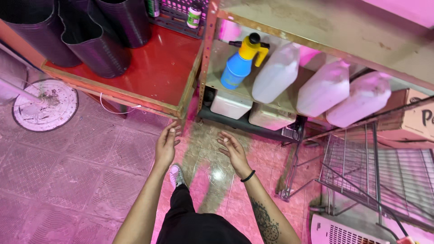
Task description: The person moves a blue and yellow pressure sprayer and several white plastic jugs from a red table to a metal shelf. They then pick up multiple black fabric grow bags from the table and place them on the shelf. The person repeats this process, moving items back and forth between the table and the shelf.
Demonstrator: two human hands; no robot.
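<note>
My left hand and my right hand reach forward over the pink tiled floor, fingers apart, both holding nothing. They hover in front of a metal shelf unit. On the shelf ahead stand a blue spray bottle with a yellow trigger top and three large white plastic jugs lying tilted side by side. My right wrist wears a black band; my foot in a light shoe shows below.
A red shelf top at left carries black cylindrical pots. White boxes sit on the lower shelf. A wire rack and cardboard box stand at right. A round white stand base rests at far left.
</note>
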